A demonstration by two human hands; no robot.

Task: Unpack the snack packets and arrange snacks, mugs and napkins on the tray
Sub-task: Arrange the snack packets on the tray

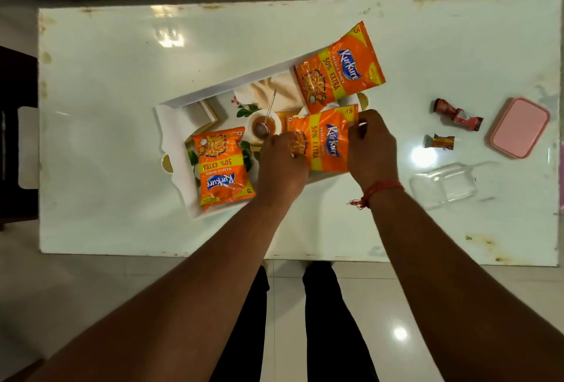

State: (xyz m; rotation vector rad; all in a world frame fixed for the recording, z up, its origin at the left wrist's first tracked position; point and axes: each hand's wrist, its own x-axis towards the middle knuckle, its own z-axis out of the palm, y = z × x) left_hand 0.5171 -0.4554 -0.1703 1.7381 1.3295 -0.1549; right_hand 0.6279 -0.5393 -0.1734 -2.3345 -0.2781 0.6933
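A white rectangular tray with a printed picture lies tilted in the middle of the table. Three orange Kurkure snack packets are on it: one at the far right corner, one at the near left, and a middle packet held by both hands. My left hand grips its left end and my right hand pinches its right top corner. All three packets look sealed. No mugs or napkins are visible.
On the white table, right of the tray, lie two red-wrapped sweets, a small orange-wrapped sweet, a pink lid and a clear plastic box. A dark chair stands at the far left.
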